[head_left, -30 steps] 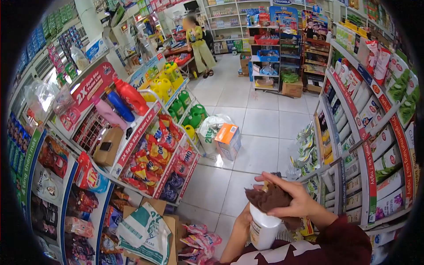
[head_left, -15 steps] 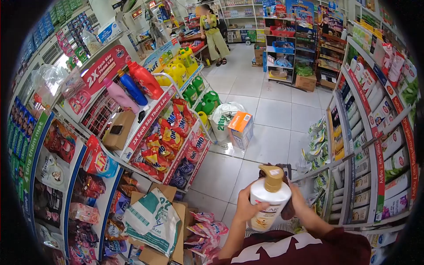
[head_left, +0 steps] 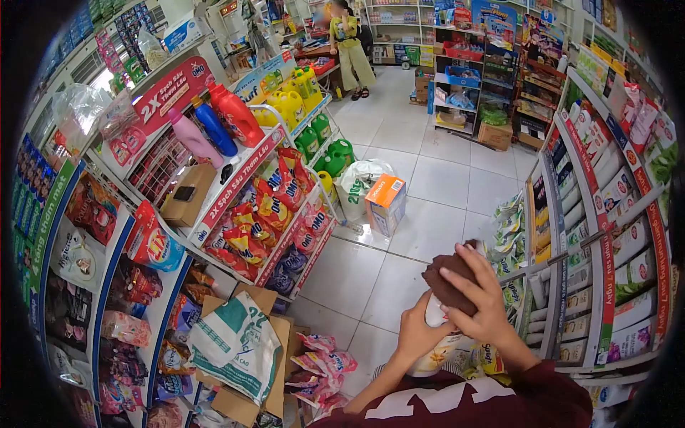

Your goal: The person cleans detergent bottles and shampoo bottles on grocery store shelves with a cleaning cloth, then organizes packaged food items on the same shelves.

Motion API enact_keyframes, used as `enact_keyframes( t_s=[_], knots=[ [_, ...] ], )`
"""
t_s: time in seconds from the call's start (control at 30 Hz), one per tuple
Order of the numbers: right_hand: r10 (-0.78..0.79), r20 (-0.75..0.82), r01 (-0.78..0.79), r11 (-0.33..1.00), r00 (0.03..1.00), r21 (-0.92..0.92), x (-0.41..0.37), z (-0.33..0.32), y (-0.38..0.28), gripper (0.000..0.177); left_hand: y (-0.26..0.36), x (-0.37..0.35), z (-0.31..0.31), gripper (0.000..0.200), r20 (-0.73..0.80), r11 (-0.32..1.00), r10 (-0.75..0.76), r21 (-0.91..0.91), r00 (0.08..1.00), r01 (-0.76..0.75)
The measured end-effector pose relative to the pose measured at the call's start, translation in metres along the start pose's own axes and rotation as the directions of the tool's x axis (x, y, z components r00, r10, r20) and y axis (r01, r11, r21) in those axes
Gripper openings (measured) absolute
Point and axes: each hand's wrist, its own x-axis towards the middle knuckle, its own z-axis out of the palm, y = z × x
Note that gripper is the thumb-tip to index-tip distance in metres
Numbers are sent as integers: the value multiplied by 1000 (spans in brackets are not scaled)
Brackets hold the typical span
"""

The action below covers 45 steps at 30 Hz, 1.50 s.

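My left hand (head_left: 419, 332) is closed around the white pump bottle (head_left: 430, 362), which is held upright in front of my body. In my right hand (head_left: 479, 296) is a brown cloth (head_left: 451, 284), draped over the top of the bottle. The cloth and my fingers hide the gold pump head and much of the label. Pink packets (head_left: 321, 367) lie on the floor to the left of my arms.
An open cardboard box (head_left: 282, 342) with a green-and-white sack (head_left: 235, 349) stands at lower left. A detergent rack (head_left: 264, 214) is beyond it. An orange-topped box (head_left: 385, 203) sits on the tiled floor. Shelves (head_left: 606, 235) line the right. A person (head_left: 347, 50) stands far back.
My right hand has brought the brown cloth up from behind the bottle and over its pump head, covering it. My left hand keeps hold of the bottle.
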Motion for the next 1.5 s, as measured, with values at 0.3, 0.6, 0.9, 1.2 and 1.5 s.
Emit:
enact_keyframes(
  t_s=[0.3,0.6,0.9,1.2,1.5],
  knots=[
    [-142,597,-285,777,790,562,20,-29,47,32,-4,-9,-7,62,350,995,4,-99,937,33],
    [213,748,-591,756,629,282,-11,-7,66,17,-55,-9,13,56,482,994,-20,-83,876,68],
    [570,520,-591,-73,636,803,-40,14,63,42,-36,-7,11,68,371,996,50,-85,927,-20],
    [556,-50,-227,417,830,880,-80,43,68,62,-18,8,15,62,28,995,-23,-97,999,25],
    [542,192,-558,664,818,498,-171,102,70,58,-1,19,-10,67,-14,935,171,-313,985,-167]
  ],
)
